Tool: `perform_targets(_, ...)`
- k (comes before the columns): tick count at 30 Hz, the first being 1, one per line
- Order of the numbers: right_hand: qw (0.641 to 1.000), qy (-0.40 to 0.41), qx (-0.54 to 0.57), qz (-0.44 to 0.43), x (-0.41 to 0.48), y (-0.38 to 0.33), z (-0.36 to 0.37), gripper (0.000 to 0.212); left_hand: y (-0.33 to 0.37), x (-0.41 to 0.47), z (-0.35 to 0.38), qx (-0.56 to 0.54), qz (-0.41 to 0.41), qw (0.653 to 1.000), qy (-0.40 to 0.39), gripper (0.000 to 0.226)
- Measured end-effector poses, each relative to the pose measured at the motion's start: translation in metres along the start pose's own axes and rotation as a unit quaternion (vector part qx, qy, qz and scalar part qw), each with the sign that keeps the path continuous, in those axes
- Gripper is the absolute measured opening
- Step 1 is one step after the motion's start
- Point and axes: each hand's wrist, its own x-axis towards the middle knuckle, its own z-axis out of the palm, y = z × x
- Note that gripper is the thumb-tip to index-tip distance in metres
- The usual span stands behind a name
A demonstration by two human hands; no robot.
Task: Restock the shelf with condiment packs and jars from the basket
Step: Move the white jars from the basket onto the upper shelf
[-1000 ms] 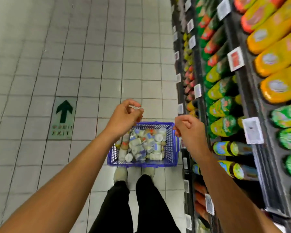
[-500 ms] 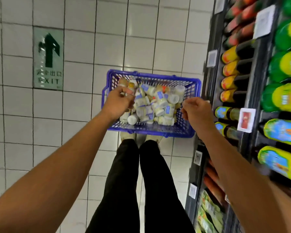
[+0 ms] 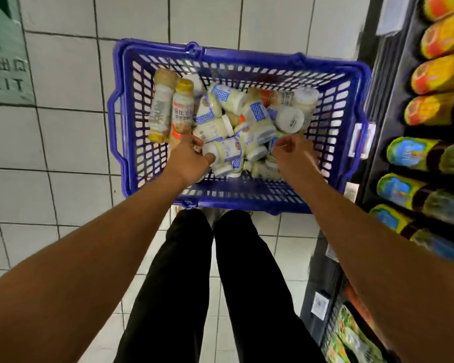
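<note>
blue basket (image 3: 247,54) sits on the white tiled floor (image 3: 71,142) right in front of the person's feet, its right side close against the dark shelf unit (image 3: 378,100). it holds a loose pile of small white-lidded jars (image 3: 290,119) with blue-patterned labels, lying at all angles, plus two tall bottles (image 3: 159,108) side by side along the left wall, one beige-capped, one yellow-capped. both arms reach down into the basket. left hand (image 3: 192,159) is at the near-left of the pile, thumb and fingers curled round the lid end of the near jar (image 3: 227,151), which lies on its side; grip looks clamped on it. that jar is in the basket, touching its neighbours. right hand (image 3: 294,154) is over the near-right of the pile, fingers curled down among the jars; fingertips hidden, so can't tell if it holds one or only touches. shelf unit carries rows of bottles lying end-out: yellow-orange bottles (image 3: 440,74) higher, green-blue bottles (image 3: 409,153) below, a white price tag (image 3: 319,305) on a lower rail. black trousers (image 3: 186,284) fill the lower middle. green exit sticker (image 3: 3,74) on the floor at top left, partly cut off. motion blur, labels unreadable.
</note>
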Motion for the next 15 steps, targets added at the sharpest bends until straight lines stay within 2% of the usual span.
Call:
perform_targets(4, 0.997, 0.025, -0.060, -0.045, 0.029, 0.005, 0.021, 0.021, -0.014, 0.023, 0.027, -0.002, -0.023, 0.999, 0.023, 0.065)
perform_targets(6, 0.985, 0.040, -0.137, -0.094, 0.040, 0.004, 0.028, 0.036, -0.019, 0.031, 0.041, -0.037, -0.048, 0.998, 0.033, 0.076)
perform_targets(11, 0.907, 0.087, -0.345, -0.224, 0.069, -0.011, 0.040, 0.049, -0.025, 0.046, 0.071, -0.147, -0.093, 0.981, 0.085, 0.083)
perform_targets(15, 0.861, 0.095, -0.440, -0.239, 0.089, -0.021, 0.045, 0.059, -0.026, 0.056, 0.082, -0.243, -0.123, 0.956, 0.111, 0.081)
